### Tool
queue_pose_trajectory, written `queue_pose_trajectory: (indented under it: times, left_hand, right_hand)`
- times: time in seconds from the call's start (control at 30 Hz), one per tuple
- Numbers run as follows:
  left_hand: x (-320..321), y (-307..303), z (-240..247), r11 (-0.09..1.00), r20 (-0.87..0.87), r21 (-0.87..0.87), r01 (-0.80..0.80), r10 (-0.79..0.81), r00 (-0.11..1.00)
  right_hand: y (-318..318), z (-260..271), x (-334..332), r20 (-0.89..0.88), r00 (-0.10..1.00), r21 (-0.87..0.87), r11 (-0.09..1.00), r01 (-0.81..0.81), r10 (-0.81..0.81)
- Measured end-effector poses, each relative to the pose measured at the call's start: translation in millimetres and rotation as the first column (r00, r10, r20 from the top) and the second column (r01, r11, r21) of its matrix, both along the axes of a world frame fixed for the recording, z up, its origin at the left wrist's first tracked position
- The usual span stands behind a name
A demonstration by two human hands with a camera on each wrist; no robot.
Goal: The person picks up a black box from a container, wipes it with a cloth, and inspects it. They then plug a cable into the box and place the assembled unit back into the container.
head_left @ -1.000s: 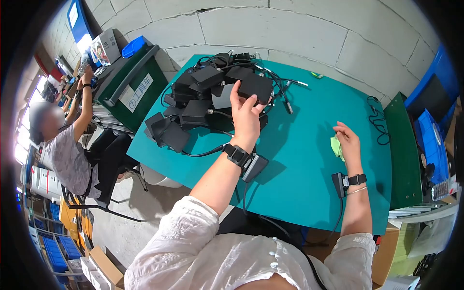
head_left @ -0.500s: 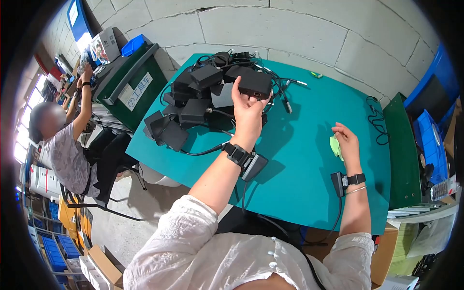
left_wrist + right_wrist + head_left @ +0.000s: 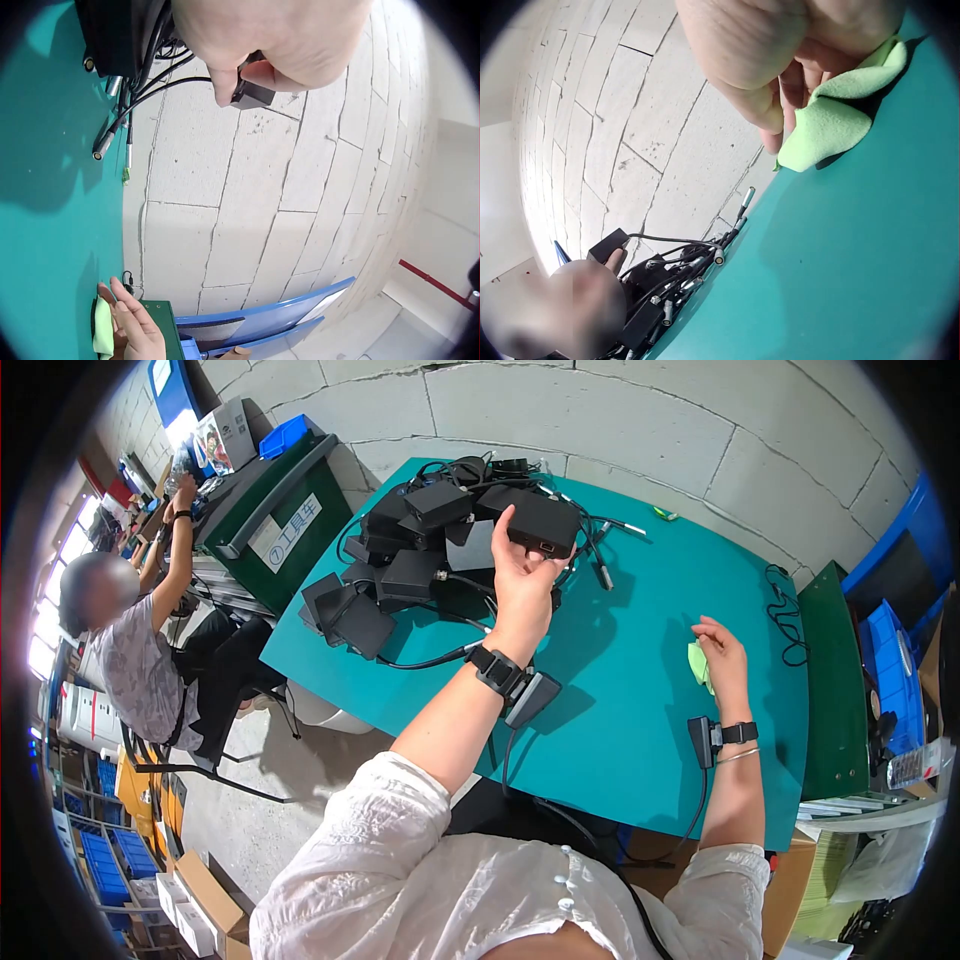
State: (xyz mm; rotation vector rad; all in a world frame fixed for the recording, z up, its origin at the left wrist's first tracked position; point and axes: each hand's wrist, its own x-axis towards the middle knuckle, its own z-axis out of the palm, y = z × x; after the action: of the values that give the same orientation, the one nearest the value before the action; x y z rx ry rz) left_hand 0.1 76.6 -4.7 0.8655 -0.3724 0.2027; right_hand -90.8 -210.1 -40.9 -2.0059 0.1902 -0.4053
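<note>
My left hand point(image 3: 522, 595) grips a black power adapter point(image 3: 543, 520) above the near right part of a pile of similar adapters point(image 3: 437, 503). The socket in the adapter's end faces me. From the left wrist, my fingers hide most of the adapter point(image 3: 255, 96). Over the right half of the table, my right hand point(image 3: 728, 670) holds a light green cloth point(image 3: 699, 664) between thumb and fingers. The right wrist view shows the cloth point(image 3: 825, 135) folded and hanging close over the table, with the palm covering part of the grip.
Cables with metal plugs point(image 3: 605, 576) stick out from the pile on the green table point(image 3: 620, 730). A thin black cable point(image 3: 783, 615) lies near the right edge. Behind stands a block wall point(image 3: 640, 420). At left, a person point(image 3: 150, 640) sits beside a green tool cart point(image 3: 285, 530).
My left hand has tilted the adapter up, so its socket end now faces me. The right hand with the cloth has stayed nearly still. The head view has shifted slightly.
</note>
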Motion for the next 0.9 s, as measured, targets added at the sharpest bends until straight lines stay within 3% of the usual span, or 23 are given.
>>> queue_pose_trajectory:
  times: [0.4, 0.43, 0.5, 0.53, 0.57, 0.63, 0.67, 0.73, 0.83, 0.9]
  left_hand:
    - [-6, -4, 2, 1.000, 0.018, 0.020, 0.022, -0.022, 1.000]
    - [-7, -4, 0, 0.997, 0.031, 0.041, 0.058, -0.059, 0.998]
    - [-11, -9, -3, 0.992, 0.043, 0.059, 0.115, -0.118, 0.992]
    - [-13, -13, -5, 0.978, 0.104, 0.125, 0.170, -0.183, 0.978]
    - [-17, -19, -7, 0.957, 0.163, 0.191, 0.220, -0.252, 0.954]
    - [-29, -30, -12, 0.926, 0.169, 0.186, 0.329, -0.360, 0.918]
    - [-34, -36, -15, 0.890, 0.181, 0.256, 0.378, -0.429, 0.885]
    - [-46, -44, -19, 0.809, 0.169, 0.336, 0.483, -0.556, 0.814]
    - [-62, -51, -14, 0.763, 0.120, 0.291, 0.577, -0.628, 0.769]
    - [-63, -52, -12, 0.764, 0.137, 0.248, 0.596, -0.637, 0.759]
  right_hand:
    - [-1, -4, 2, 0.027, 0.999, 0.001, 0.999, -0.038, 0.038]
    - [1, 1, 0, 0.025, 0.999, -0.001, 1.000, -0.027, 0.027]
    - [13, 14, -5, 0.149, 0.988, -0.244, 0.970, 0.003, 0.034]
    - [15, 20, -7, 0.167, 0.979, -0.291, 0.955, -0.062, 0.115]
    - [21, 27, -9, 0.164, 0.982, -0.295, 0.954, -0.041, 0.093]
    - [41, 36, -14, 0.212, 0.942, -0.177, 0.958, -0.226, 0.261]
    - [47, 36, -14, 0.209, 0.948, -0.176, 0.963, -0.205, 0.240]
    - [56, 30, -14, 0.182, 0.907, -0.129, 0.924, -0.360, 0.379]
    - [61, 25, -12, 0.195, 0.943, -0.202, 0.952, -0.231, 0.270]
    - [58, 31, -15, 0.186, 0.946, -0.211, 0.951, -0.225, 0.265]
